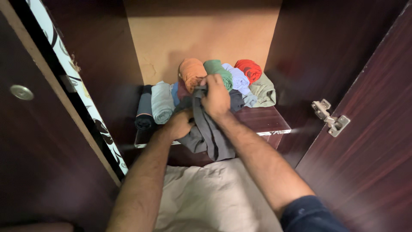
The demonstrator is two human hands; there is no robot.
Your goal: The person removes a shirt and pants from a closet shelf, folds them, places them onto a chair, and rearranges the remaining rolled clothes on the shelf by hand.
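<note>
Both my hands reach into a dark wooden wardrobe. My right hand (216, 96) grips the top of a dark grey garment (209, 136) that hangs unrolled over the front edge of the shelf (268, 122). Lower down, my left hand (179, 123) holds the same garment at its left side. Behind them lie rolled clothes: an orange roll (191, 72), a green roll (216, 68), a pale lilac roll (237, 78), a red roll (248, 69) and an olive piece (263, 90). Left of my hands sit a pale green roll (162, 102) and a dark navy roll (144, 112).
A light beige cloth (206, 195) lies below the shelf. The open wardrobe door (373, 141) with a metal hinge (329, 117) stands at the right. Another door (30, 129) with a round metal knob (21, 92) and a patterned edge strip stands at the left.
</note>
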